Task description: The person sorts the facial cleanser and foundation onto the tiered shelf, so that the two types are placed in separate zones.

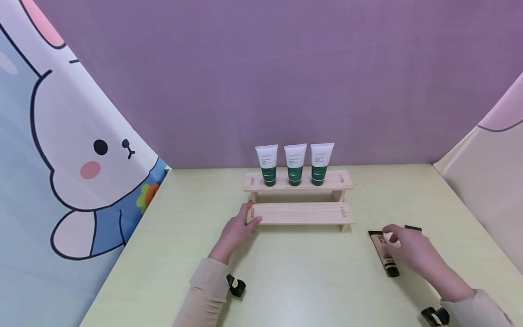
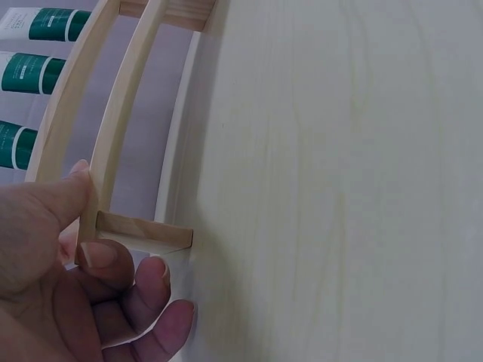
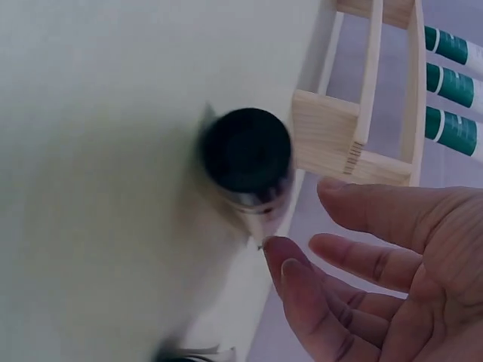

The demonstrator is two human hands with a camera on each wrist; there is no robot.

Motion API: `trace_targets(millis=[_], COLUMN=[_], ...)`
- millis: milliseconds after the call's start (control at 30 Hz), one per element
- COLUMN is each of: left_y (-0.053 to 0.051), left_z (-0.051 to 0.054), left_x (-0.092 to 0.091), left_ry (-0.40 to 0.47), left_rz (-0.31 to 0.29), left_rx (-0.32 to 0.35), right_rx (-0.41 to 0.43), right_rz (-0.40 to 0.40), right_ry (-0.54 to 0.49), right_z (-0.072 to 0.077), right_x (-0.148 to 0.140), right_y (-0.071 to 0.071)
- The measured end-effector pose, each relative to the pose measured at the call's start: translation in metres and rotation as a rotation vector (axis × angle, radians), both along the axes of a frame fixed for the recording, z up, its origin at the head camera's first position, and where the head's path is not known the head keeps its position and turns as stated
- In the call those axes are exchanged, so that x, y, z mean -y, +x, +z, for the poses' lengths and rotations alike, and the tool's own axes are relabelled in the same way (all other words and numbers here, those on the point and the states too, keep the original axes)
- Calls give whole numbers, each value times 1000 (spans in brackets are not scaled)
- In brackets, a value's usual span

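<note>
Second tube, black-ended (image 1: pixel 413 228): mostly hidden behind the person's right hand (image 1: pixel 416 250); only the dark end shows in the head view, its body unreadable. In the right wrist view, a dark shape at the lower edge is cut off and blurred. The flattened beige plastic tube with black ends (image 1: pixel 384 254) shows there cap-first and smeared, its print illegible.

Right hand: fingers loosely bent, thumb well apart from the index finger, nothing gripped. The index fingertip lies close to the beige tube's far end; whether it touches cannot be told. Beige tube lies on the pale wood-grained table (image 1: pixel 302 272), right of the two-step pale wooden rack (image 1: pixel 302 214).

Left hand (image 1: pixel 237 229): thumb above and index finger below, pinching the left end of the rack's lower step; remaining fingers curl beneath.

Rack: smooth planks, fine grain, end joints visible on the step surfaces. Upper step bears three white-and-green squeeze tubes (image 1: pixel 295 164), upright on their caps in a row, wide and flat at the top; both wrist views crop their white portions.

Behind: a matte purple cloth backdrop (image 1: pixel 286 81). Left: a rabbit-printed cloth (image 1: pixel 69 136), ears cropped.
</note>
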State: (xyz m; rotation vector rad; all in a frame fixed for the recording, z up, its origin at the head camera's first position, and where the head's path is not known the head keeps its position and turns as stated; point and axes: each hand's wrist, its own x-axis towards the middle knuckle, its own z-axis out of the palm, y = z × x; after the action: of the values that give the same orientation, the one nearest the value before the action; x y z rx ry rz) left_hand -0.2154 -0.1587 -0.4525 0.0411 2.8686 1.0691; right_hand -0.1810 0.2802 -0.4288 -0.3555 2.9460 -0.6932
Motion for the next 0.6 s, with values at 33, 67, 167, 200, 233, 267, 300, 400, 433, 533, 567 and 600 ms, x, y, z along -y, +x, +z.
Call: trace_targets(millis=[33, 67, 167, 200, 233, 267, 300, 400, 433, 533, 567, 600], left_y=[0, 0, 1, 1, 1, 1, 1, 1, 1, 1, 2, 2], left_z=[0, 1, 1, 1, 1, 1, 1, 2, 2, 2, 3, 3], left_x=[0, 0, -1, -1, -1, -2, -2, -2, -2, -2, -2, -2], left_ry=[-1, -1, -3, -4, -6, -7, -7, -8, -7, -7, -6, -4], left_rz=[-2, -2, 1, 2, 3, 5, 7, 9, 10, 9, 11, 9], left_rx=[-1, -2, 0, 0, -1, -1, -1, -4, -5, -7, -6, -6], right_rx=[11, 21, 51, 62, 76, 82, 88, 108, 107, 123, 124, 125], right_rz=[-1, -2, -4, -4, -6, -8, -9, -6, 0, 8, 11, 12], right_ry=[1, 2, -11, -21, -30, -36, -41, -52, -47, -55, -56, -58], right_z=[-2, -3, -8, -9, -10, -11, -12, -14, -14, -15, -14, -14], right_x=[-1, -2, -2, -2, -2, -2, -2, 0, 0, 2, 2, 3], right_y=[0, 1, 1, 2, 2, 2, 2, 1, 1, 1, 1, 1])
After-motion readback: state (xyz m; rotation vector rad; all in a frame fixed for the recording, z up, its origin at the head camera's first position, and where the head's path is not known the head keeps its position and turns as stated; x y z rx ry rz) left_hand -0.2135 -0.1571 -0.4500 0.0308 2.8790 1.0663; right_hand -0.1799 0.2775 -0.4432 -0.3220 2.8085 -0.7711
